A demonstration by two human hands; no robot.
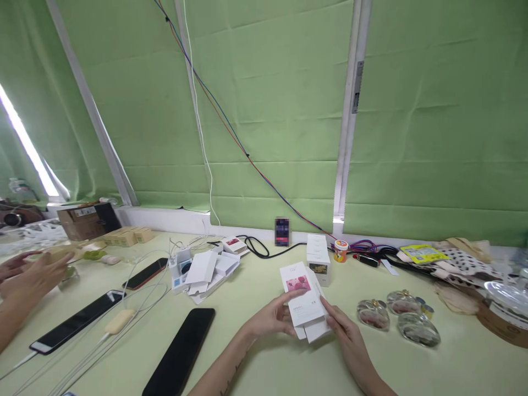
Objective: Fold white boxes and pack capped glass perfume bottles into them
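In the middle of the head view I have a white carton (pixel 306 305) with a pink flower picture on its front. Its lower flaps stick out towards me, and it looks partly unfolded. My left hand (pixel 272 318) grips it from the left, thumb on the printed face and the other fingers behind. From the right, my right hand (pixel 346 330) pinches its side edge. Just behind stands a row of white boxes (pixel 317 247) with a dark picture on the near end. Three squat glass bottles (pixel 418 330) are grouped to the right of my right hand.
Black phone (pixel 179 352) and loose white cartons (pixel 210 272) lie left, among white cables. A tablet-like device (pixel 78 322) lies farther left, near a co-worker's hands (pixel 37 275). An orange tub (pixel 340 251), black cables and a round clear-lidded container (pixel 505 313) are right.
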